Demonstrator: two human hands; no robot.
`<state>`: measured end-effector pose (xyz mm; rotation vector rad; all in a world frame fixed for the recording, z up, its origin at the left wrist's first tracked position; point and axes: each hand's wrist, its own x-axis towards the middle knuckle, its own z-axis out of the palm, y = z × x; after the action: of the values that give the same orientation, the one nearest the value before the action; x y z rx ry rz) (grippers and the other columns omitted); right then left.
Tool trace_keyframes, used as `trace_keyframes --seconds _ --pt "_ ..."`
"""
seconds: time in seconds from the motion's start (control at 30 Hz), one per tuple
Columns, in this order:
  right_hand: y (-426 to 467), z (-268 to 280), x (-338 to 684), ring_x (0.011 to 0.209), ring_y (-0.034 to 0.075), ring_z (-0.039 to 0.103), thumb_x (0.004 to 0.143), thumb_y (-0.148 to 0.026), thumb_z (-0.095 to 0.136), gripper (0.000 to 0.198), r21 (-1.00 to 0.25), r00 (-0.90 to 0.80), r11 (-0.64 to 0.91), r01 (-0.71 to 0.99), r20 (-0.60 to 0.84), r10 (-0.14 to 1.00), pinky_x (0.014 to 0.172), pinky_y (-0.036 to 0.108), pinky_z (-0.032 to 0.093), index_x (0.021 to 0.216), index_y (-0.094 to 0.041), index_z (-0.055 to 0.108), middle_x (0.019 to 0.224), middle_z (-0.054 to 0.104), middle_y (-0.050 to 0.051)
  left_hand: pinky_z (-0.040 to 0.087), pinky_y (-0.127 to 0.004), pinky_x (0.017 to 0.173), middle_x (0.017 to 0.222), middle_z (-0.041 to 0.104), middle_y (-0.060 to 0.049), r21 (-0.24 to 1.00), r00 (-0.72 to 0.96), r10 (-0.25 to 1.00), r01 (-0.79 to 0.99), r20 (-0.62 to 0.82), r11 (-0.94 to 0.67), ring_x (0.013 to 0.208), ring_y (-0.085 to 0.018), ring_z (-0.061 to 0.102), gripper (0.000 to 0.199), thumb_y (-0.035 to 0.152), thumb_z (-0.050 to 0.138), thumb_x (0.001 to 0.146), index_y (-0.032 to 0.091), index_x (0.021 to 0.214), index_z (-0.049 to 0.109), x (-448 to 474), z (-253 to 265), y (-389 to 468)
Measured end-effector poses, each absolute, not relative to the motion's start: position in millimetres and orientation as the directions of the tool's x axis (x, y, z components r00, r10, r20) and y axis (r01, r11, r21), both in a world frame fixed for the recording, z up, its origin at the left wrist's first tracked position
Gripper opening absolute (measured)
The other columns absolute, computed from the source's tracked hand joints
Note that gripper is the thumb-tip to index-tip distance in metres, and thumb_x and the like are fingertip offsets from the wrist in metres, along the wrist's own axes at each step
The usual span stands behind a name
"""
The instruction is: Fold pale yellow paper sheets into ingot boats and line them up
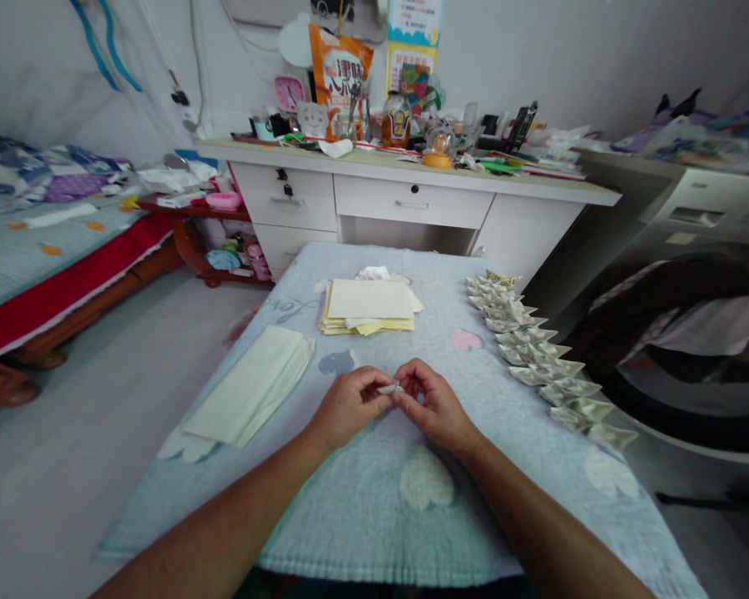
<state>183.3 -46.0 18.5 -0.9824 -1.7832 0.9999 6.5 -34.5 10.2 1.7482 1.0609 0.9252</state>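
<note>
Left hand (348, 405) and right hand (435, 409), both in a pinch
Thumbs (378, 407) on the grip's near side, curled fingers (419, 368) beyond; left forearm (250, 499) and right forearm (537, 512) slant back from it, spreading apart.

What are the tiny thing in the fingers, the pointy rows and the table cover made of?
Tiny piece: maybe paper, pale and thin-looking, though fingers hide much of it.
Pointy rows: probably matte paper, with sharp folds and peaks.
Table cover: seems soft, dull fabric, with small wrinkles and a fuzzy-looking edge.
</note>
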Motion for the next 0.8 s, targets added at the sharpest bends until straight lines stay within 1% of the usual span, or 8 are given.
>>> trace_keyframes --seconds 0.07,0.17,0.33,0.53,0.8 --pt "-46.1 18.1 183.7 0.071 0.012 0.049 0.084 -0.026 0.061 0.011 -0.886 -0.333 0.394 0.247 0.304 0.892 0.064 0.023 0.04 0.091 -0.02 0.055 0.08 0.052 0.0 0.043 -0.024 0.069 0.078 0.066 -0.002 0.912 0.356 0.913 0.275 0.198 -0.305 0.074 -0.014 0.06 0.01 0.024 0.067 0.077 0.016 0.081 0.069 5.8 12.3 -34.1" --pt "-46.6 19.3 184.3 0.073 0.012 0.049 0.084 -0.022 0.06 0.006 -0.831 -0.355 0.467 0.301 0.357 0.864 0.065 0.024 0.04 0.088 -0.02 0.057 0.081 0.051 0.0 0.043 -0.023 0.069 0.077 0.067 -0.001 0.904 0.356 0.905 0.263 0.233 -0.336 0.074 -0.014 0.06 0.006 0.02 0.066 0.077 0.016 0.08 0.069 5.4 12.4 -33.9" --pt "-47.9 22.6 184.5 0.074 0.014 0.049 0.085 -0.018 0.059 0.002 -0.76 -0.361 0.552 0.342 0.437 0.824 0.065 0.025 0.039 0.087 -0.02 0.059 0.08 0.05 0.001 0.044 -0.022 0.068 0.078 0.068 -0.002 0.916 0.312 0.923 0.257 0.224 -0.309 0.073 -0.014 0.061 0.006 0.019 0.066 0.077 0.016 0.081 0.069 6.0 8.0 -34.6" --pt "-48.9 22.2 185.0 0.073 0.013 0.049 0.086 -0.018 0.056 0.003 -0.759 -0.378 0.562 0.329 0.439 0.815 0.064 0.025 0.039 0.084 -0.02 0.058 0.08 0.049 0.001 0.042 -0.022 0.063 0.071 0.068 -0.001 0.919 0.323 0.931 0.29 0.167 -0.266 0.066 -0.013 0.059 0.009 0.024 0.067 0.077 0.016 0.077 0.07 5.5 9.3 -35.9" --pt "-48.4 21.9 186.0 0.07 0.012 0.048 0.088 -0.022 0.056 0.009 -0.79 -0.375 0.53 0.31 0.411 0.831 0.064 0.025 0.037 0.079 -0.019 0.056 0.077 0.049 0.0 0.041 -0.022 0.061 0.069 0.067 -0.001 0.922 0.324 0.941 0.327 0.095 -0.206 0.065 -0.013 0.058 0.017 0.031 0.068 0.077 0.015 0.077 0.071 6.0 9.2 -36.0"
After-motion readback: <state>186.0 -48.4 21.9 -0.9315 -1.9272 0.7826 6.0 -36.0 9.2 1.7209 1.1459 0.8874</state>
